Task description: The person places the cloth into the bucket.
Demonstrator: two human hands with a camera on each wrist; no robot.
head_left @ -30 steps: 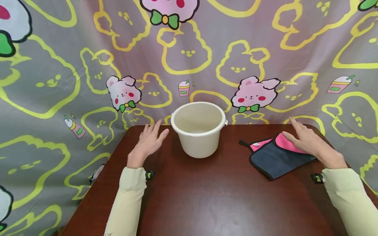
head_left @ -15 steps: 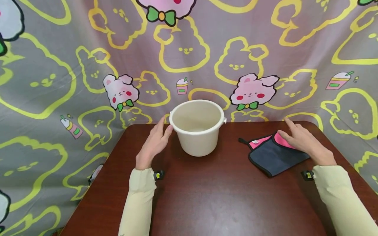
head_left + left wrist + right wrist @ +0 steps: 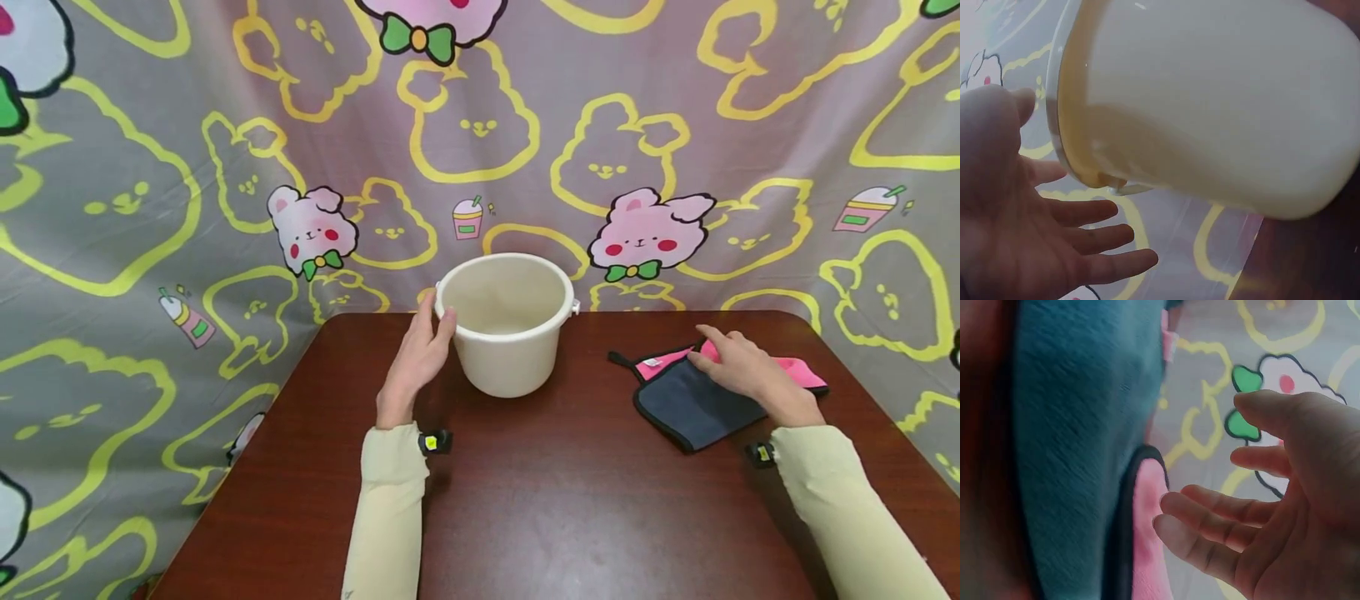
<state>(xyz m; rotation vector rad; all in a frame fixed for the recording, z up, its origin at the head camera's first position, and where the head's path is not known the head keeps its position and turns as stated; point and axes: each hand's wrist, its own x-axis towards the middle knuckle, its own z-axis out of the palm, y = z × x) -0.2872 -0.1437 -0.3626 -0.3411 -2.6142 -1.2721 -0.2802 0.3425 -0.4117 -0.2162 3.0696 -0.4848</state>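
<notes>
A cream plastic bucket stands upright near the back of the table. My left hand is beside its left rim with the fingers extended. In the left wrist view, the spread fingers appear close to the bucket's rim without curling round it; whether any touch cannot be told. To the right lies a folded cloth, dark grey-blue and pink with black edging and a small loop. Over it is my right hand, its fingers loosely bent and holding nothing in the right wrist view.
A dark reddish-brown table spreads under everything. Behind and to the sides hangs a grey curtain with cartoon bears and rabbits, close to the table's back edge. A small white handle knob juts from the bucket's right side.
My left hand has moved rightward to the bucket's left rim. The right hand has shifted left and lower over the cloth. Bucket and cloth have stayed in place.
</notes>
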